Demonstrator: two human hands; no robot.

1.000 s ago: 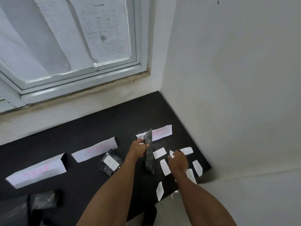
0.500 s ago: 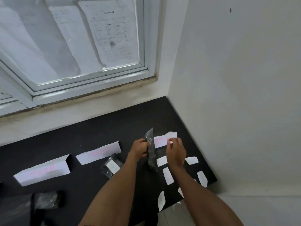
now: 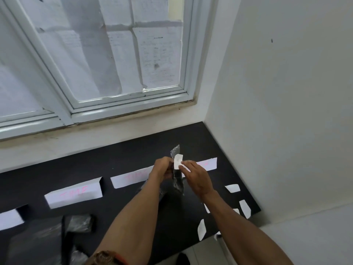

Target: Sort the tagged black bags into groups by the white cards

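Hands (image 3: 162, 169) (image 3: 198, 178) hold black bag (image 3: 178, 185) and white tag (image 3: 178, 161).

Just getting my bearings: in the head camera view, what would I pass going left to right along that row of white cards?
Cut-off white card → second white card → third white card → left hand → black bag → right hand, pinching the white tag → fourth white card → loose white slips.
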